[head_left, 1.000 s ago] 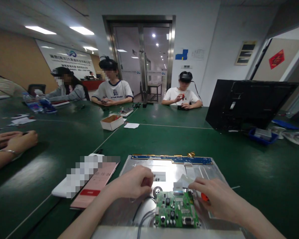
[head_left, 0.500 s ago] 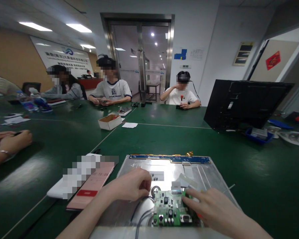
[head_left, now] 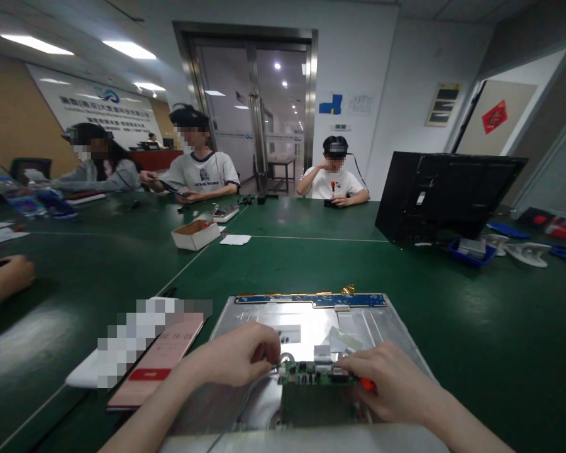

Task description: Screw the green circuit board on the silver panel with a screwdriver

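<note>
Smooth, silvery metal is seen in the panel (head_left: 302, 316), from which light is thrown back in a white glare. Its far edge is lined by a blue strip (head_left: 268, 300) with a slight sheen, topped by crinkled, shiny gold foil (head_left: 348, 289). The circuit board (head_left: 306, 374) is roughened by small parts. A smooth plastic look is given by the orange handle (head_left: 368, 383). The green tabletop (head_left: 311, 264) is finished semi-glossy; matt white paper (head_left: 234, 240) is laid on it. The door frame (head_left: 314, 94) is made of polished metal.
</note>
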Action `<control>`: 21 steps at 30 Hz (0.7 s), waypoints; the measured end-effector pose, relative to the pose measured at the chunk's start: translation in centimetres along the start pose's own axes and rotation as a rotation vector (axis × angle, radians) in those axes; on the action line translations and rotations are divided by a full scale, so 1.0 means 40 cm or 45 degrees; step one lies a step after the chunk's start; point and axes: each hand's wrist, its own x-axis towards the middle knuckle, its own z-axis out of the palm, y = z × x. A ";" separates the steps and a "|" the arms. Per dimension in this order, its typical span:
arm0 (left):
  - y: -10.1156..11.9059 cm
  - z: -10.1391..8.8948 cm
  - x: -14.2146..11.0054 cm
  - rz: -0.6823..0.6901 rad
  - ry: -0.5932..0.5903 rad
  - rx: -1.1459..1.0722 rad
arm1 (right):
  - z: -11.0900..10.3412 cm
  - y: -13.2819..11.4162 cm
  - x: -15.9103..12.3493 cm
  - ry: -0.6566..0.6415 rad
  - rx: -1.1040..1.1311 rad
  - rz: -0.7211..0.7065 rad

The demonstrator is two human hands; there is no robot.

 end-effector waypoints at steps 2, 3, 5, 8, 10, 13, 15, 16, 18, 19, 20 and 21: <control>-0.004 -0.001 0.000 0.018 -0.015 -0.003 | 0.006 0.001 0.005 0.070 0.043 0.073; -0.005 -0.001 0.000 0.021 -0.025 -0.010 | 0.009 0.002 0.007 0.104 0.058 0.112; -0.004 -0.003 0.000 -0.017 -0.034 -0.027 | 0.015 0.001 0.013 0.165 0.079 0.183; 0.001 -0.006 0.001 -0.133 -0.008 -0.048 | 0.021 0.000 0.021 0.210 0.110 0.251; 0.003 -0.006 0.001 -0.135 0.008 -0.043 | 0.022 -0.001 0.025 0.233 0.102 0.275; 0.001 -0.004 0.003 -0.049 -0.025 -0.079 | 0.019 -0.001 0.028 0.230 0.132 0.251; -0.004 -0.004 0.004 -0.026 -0.067 -0.127 | 0.014 0.001 0.027 0.209 0.181 0.219; -0.007 -0.004 0.004 -0.025 -0.081 -0.146 | 0.011 0.003 0.026 0.196 0.197 0.201; -0.014 -0.008 0.002 -0.033 -0.075 -0.158 | 0.005 0.011 0.019 0.160 0.200 0.150; -0.017 -0.011 0.000 -0.039 -0.059 -0.154 | 0.002 0.016 0.014 0.132 0.187 0.116; -0.021 -0.016 -0.002 -0.046 -0.045 -0.149 | 0.000 0.021 0.009 0.100 0.172 0.083; -0.024 -0.021 -0.005 -0.058 -0.026 -0.142 | -0.003 0.024 0.003 0.071 0.156 0.055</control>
